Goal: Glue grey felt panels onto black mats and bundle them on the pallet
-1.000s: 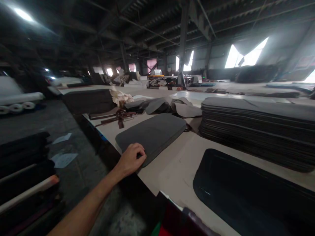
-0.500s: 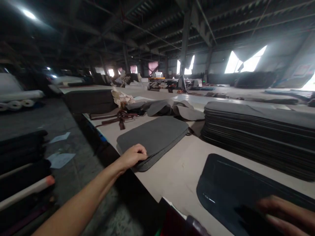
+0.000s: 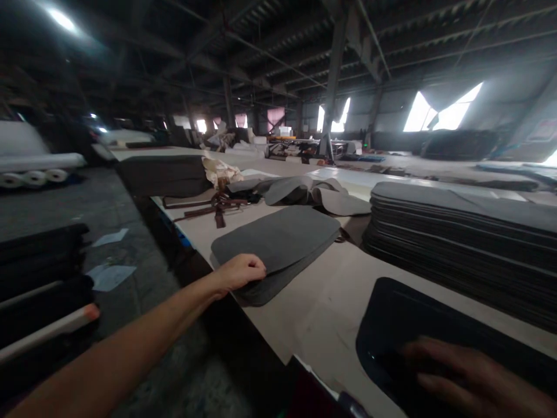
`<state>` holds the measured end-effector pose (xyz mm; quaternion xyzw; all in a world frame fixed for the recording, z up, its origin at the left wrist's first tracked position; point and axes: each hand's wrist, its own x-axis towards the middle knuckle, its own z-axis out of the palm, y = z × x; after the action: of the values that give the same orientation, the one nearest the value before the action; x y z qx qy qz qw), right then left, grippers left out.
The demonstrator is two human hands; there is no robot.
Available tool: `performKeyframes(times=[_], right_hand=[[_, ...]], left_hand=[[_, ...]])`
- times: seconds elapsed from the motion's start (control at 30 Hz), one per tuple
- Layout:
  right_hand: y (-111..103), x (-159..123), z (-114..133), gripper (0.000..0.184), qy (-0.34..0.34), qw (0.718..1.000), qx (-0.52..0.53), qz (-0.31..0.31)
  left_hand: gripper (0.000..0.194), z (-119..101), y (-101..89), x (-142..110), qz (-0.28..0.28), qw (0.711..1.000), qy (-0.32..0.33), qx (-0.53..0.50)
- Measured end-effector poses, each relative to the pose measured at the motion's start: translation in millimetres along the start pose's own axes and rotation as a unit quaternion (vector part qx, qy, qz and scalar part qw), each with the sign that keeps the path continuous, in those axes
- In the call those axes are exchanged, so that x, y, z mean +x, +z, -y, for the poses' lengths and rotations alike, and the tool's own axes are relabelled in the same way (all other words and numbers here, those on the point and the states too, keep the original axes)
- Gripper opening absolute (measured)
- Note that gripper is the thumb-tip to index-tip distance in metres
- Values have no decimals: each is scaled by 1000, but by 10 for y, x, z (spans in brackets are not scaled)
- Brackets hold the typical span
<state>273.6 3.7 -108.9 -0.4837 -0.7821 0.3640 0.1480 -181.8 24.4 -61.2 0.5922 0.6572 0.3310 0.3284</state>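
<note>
My left hand [image 3: 244, 270] is closed on the near edge of a grey rounded-corner mat [image 3: 278, 235], the top one of a low pile. That edge is raised a little, and a lower grey mat [image 3: 278, 284] shows beneath it. At the lower right, my right hand [image 3: 456, 366] is over a dark, smooth rounded panel [image 3: 391, 313] on the same table. Motion smears its fingers, and I cannot tell whether they touch the panel or hold anything.
A tall stack of grey-black mats [image 3: 452, 249] stands at the right. Grey offcuts [image 3: 304, 191] and brown strips [image 3: 217, 208] lie behind the low pile. A dark stack [image 3: 165, 176] sits farther left. Dark rolls [image 3: 43, 290] and papers [image 3: 111, 277] are on the floor beside the table [image 3: 322, 290].
My right hand has moved left over the dark panel. The mat edge at my left hand is raised slightly more, baring more of the mat below. The view has shifted slightly.
</note>
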Motion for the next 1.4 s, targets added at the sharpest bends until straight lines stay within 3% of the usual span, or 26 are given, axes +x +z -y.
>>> performKeyframes(times=[0.2, 0.33, 0.4, 0.5, 0.57, 0.67, 0.8, 0.87, 0.93, 1.0, 1.07, 1.27, 1.4], right_hand=[[-50, 326, 686, 45, -9, 993, 118, -21], [85, 731, 870, 56, -7, 961, 272, -48], [172, 944, 874, 53, 17, 928, 364, -71], [268, 1233, 856, 35, 82, 853, 507, -92], [299, 1396, 861, 27, 119, 806, 571, -99], [314, 1577, 924, 19, 119, 767, 622, -109], [311, 1708, 1089, 12, 92, 767, 618, -148], [297, 1746, 1160, 10, 84, 776, 604, -160], [269, 1779, 1201, 9, 79, 780, 597, -167], [235, 1812, 1214, 10, 77, 774, 604, -170], [209, 1848, 1212, 16, 74, 766, 618, -163], [225, 2023, 1210, 25, 46, 766, 626, -136], [202, 2248, 1160, 36, 69, 762, 622, -163]], left_hand=[[27, 38, -17, 20, -206, 976, 69, 13], [26, 28, -56, 23, -334, 934, 126, 11], [26, 28, -55, -8, -375, 914, 156, 9], [25, 49, 2, -115, -412, 886, 215, -2], [24, 70, 66, -199, -420, 873, 247, -21], [27, 56, 102, -228, -410, 874, 257, -52], [24, -197, -186, 88, -412, 867, 280, -22], [24, -410, -440, 315, -493, 811, 312, -41], [27, -608, -654, 483, -527, 780, 334, -42], [34, -734, -753, 555, -514, 779, 360, -26], [38, -764, -731, 547, -487, 789, 374, -14], [54, -608, -500, 399, -394, 849, 351, -36], [58, -564, -454, 314, -349, 855, 383, -36]])
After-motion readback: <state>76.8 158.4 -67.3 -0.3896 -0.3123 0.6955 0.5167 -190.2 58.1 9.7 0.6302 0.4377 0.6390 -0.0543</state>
